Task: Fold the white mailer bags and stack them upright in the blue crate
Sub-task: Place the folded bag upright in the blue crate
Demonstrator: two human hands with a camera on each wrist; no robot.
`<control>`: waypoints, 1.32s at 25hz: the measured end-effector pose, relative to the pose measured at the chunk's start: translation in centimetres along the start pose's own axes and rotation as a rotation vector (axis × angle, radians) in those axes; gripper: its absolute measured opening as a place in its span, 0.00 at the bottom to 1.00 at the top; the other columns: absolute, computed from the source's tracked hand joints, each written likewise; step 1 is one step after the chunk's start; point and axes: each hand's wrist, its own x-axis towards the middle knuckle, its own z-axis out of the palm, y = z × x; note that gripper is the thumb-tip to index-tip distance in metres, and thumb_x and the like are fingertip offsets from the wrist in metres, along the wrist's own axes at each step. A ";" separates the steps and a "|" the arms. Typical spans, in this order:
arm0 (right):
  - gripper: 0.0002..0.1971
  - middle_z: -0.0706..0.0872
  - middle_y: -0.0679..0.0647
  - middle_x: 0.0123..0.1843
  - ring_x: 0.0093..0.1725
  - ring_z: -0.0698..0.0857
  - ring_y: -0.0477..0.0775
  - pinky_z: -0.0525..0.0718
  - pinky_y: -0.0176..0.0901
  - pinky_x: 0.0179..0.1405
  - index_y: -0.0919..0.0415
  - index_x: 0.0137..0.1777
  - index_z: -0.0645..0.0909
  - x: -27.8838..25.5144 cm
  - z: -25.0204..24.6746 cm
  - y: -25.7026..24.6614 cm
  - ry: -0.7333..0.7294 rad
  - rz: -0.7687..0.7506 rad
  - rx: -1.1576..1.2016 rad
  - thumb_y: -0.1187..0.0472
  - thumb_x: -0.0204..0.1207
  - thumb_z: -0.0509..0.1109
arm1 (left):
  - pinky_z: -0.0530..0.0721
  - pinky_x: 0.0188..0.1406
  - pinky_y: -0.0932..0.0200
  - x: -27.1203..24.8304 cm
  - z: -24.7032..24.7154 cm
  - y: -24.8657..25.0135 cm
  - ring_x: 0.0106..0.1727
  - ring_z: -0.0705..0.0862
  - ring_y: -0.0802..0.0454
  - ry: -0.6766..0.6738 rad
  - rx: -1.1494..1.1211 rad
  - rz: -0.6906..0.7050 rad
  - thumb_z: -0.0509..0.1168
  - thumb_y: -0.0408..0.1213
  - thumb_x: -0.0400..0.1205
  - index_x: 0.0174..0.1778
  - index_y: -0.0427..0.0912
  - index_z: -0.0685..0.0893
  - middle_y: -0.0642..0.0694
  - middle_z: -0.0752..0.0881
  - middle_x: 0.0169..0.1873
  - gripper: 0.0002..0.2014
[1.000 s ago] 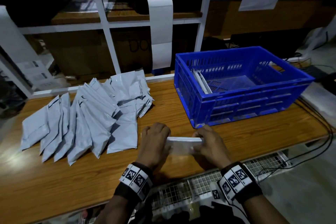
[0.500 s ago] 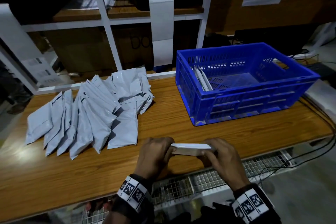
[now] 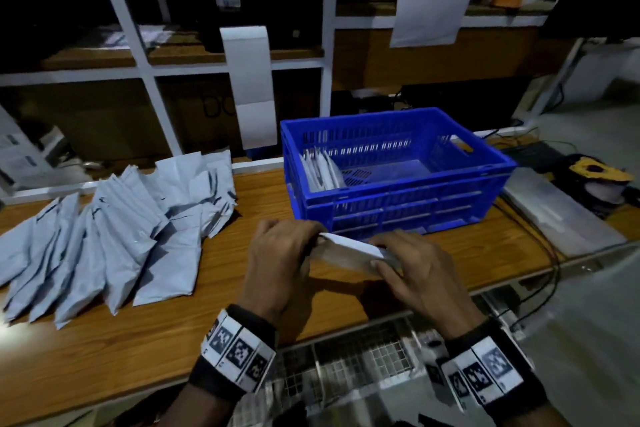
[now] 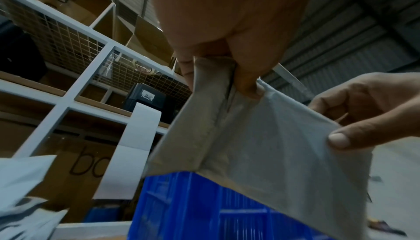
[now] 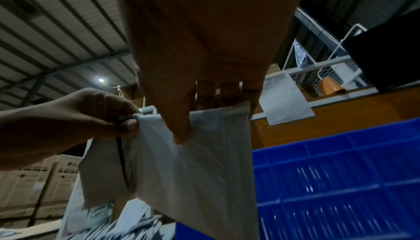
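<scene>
Pinching opposite ends of one folded mailer bag (image 3: 349, 251), the left hand (image 3: 280, 263) and right hand (image 3: 420, 274) hold it above the wooden table (image 3: 346, 308), before the blue crate (image 3: 398, 198); fingers hide its ends.

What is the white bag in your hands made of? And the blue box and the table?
The folded mailer bag looks like thin, soft plastic film: it creases and sags between both hands. The blue crate seems hard moulded plastic, with slotted walls and a slight shine. The table looks like wood or a wood-look board; grain lines show, with a dull gloss.
</scene>
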 end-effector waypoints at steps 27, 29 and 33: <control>0.11 0.88 0.54 0.57 0.56 0.86 0.62 0.86 0.56 0.48 0.51 0.59 0.82 19.9 -2.5 9.1 0.059 0.559 -0.009 0.54 0.78 0.72 | 0.79 0.54 0.52 14.0 8.9 -11.8 0.59 0.83 0.42 -0.132 -0.140 -0.483 0.69 0.41 0.84 0.68 0.42 0.81 0.41 0.84 0.60 0.16; 0.08 0.88 0.57 0.53 0.53 0.85 0.64 0.86 0.56 0.45 0.52 0.55 0.81 21.7 -1.8 9.6 -0.026 0.602 -0.020 0.56 0.77 0.71 | 0.75 0.46 0.56 14.2 9.3 -12.7 0.52 0.85 0.43 -0.078 -0.150 -0.452 0.71 0.40 0.83 0.60 0.41 0.85 0.42 0.86 0.53 0.12; 0.08 0.90 0.64 0.45 0.46 0.87 0.62 0.86 0.55 0.45 0.68 0.49 0.86 24.5 -0.2 10.5 -0.099 0.619 0.082 0.63 0.73 0.72 | 0.76 0.38 0.55 16.2 9.3 -13.8 0.46 0.88 0.41 -0.088 -0.076 -0.495 0.73 0.41 0.81 0.51 0.45 0.90 0.42 0.90 0.41 0.06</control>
